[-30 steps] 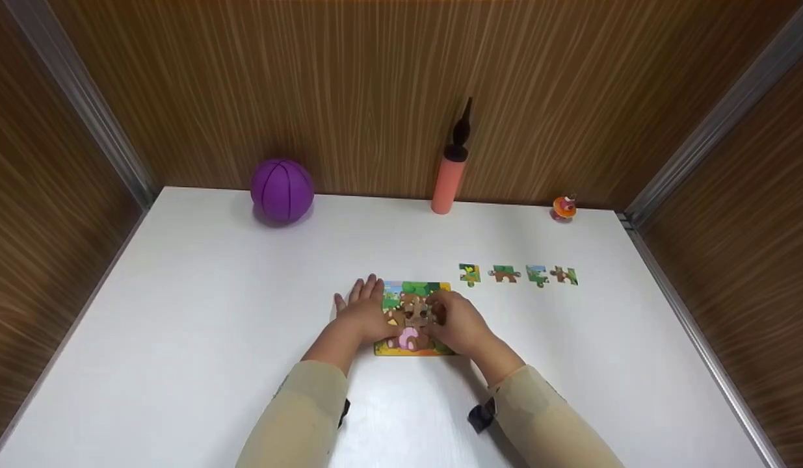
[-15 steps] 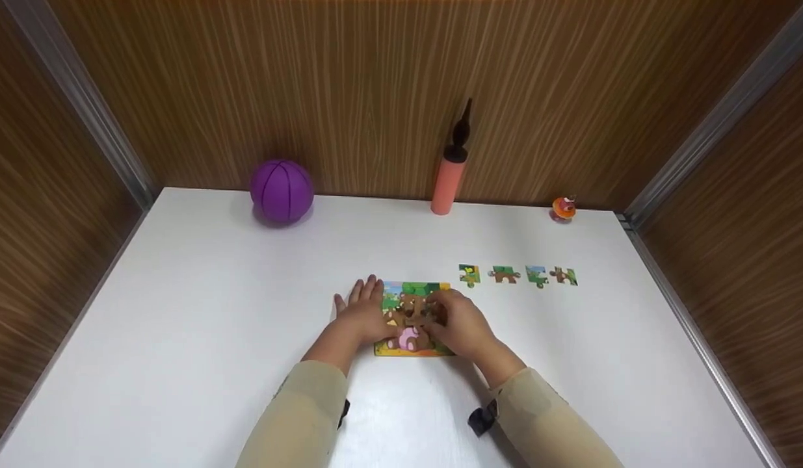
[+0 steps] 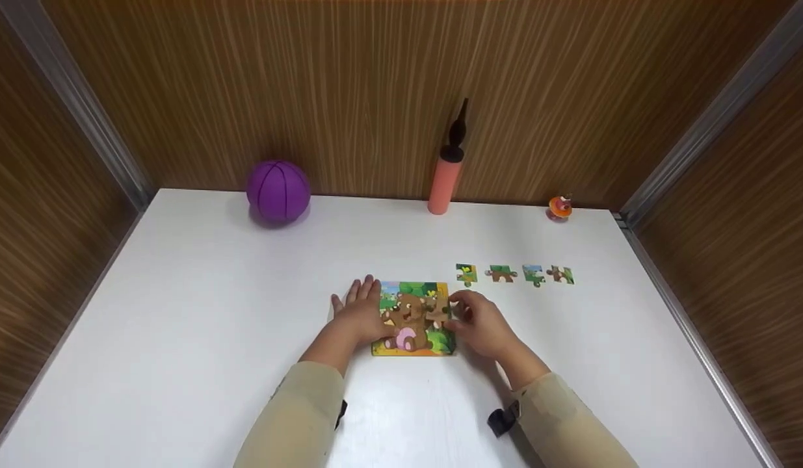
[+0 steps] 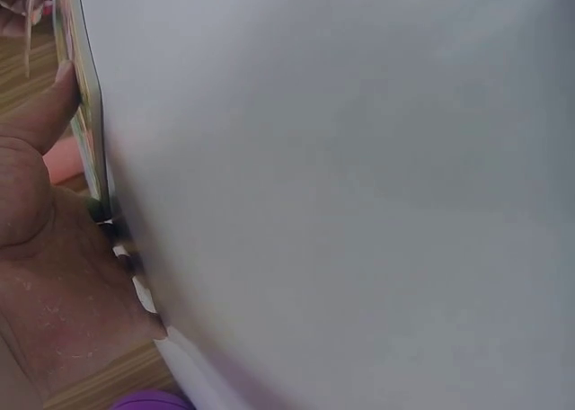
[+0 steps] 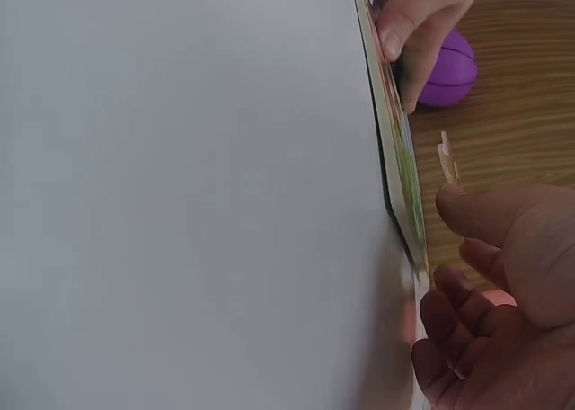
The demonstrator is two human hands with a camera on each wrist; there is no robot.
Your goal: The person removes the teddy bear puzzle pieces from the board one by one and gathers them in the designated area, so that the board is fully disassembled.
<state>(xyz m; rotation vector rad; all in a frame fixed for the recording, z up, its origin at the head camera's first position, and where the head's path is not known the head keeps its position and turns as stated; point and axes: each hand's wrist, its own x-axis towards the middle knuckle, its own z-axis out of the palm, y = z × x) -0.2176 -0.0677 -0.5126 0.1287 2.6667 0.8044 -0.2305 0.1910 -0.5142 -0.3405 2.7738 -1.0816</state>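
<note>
A puzzle board [image 3: 411, 346] with a bear picture lies on the white table. My left hand [image 3: 361, 320] rests along its left edge, fingers straight and spread, the thumb [image 4: 49, 109] on top of the board. My right hand [image 3: 486, 327] pinches a brown puzzle piece [image 3: 437, 313] between thumb and fingers, over the board's right side. Seen from the right wrist, the piece [image 5: 446, 161] is held edge-on, clear of the board surface. Several loose pieces, among them a green and brown one [image 3: 500, 273], lie in a row behind my right hand.
Along the back wall stand a purple ball [image 3: 278, 192] on the left, a pink hand pump [image 3: 445, 182] with a black nozzle, and a small orange and pink figure [image 3: 560, 208] at the right. Wood-grain panels [image 3: 349, 84] enclose the white table [image 3: 212, 312].
My right hand has moved to the right with the puzzle piece, from over the bear's face to the board's right side. The bear's face now shows. My left hand has stayed on the board.
</note>
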